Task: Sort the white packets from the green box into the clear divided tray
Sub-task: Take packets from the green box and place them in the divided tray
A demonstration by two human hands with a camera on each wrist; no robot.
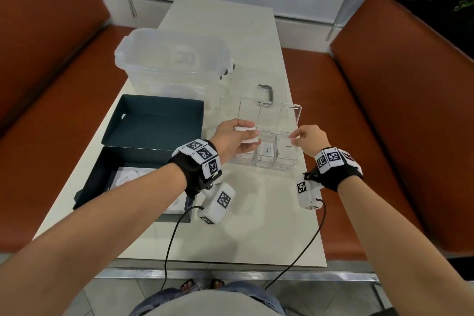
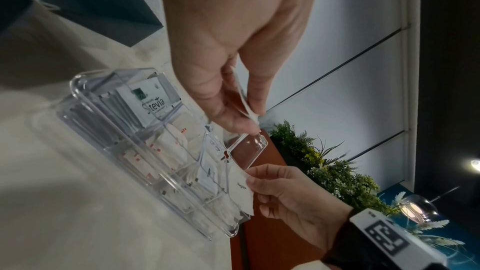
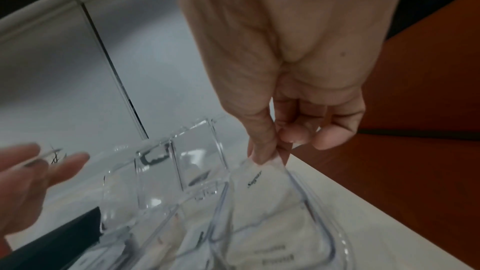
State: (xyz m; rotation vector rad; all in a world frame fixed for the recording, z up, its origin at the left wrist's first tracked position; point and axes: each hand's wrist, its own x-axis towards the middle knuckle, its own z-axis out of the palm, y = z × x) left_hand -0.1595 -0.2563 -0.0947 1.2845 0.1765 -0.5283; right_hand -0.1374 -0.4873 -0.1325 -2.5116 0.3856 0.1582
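Observation:
The dark green box (image 1: 102, 164) lies open at the table's left, with white packets (image 1: 125, 179) in it. To its right stands the clear divided tray (image 1: 264, 165), with Pepper and Sugar packets in its near compartments and Stevia packets (image 2: 153, 106) in another. My left hand (image 1: 250, 134) pinches white packets (image 2: 246, 108) above the tray's left side. My right hand (image 1: 295, 137) pinches the top edge of a Sugar packet (image 2: 241, 189) that hangs into the right compartment (image 3: 262, 198).
A large clear storage bin (image 1: 169, 59) stands behind the box. The tray's clear lid with a black handle (image 1: 266, 92) stands open at the back. Orange-brown benches (image 1: 384, 100) flank the narrow table (image 1: 256, 226). Plants (image 2: 337, 176) are at the right.

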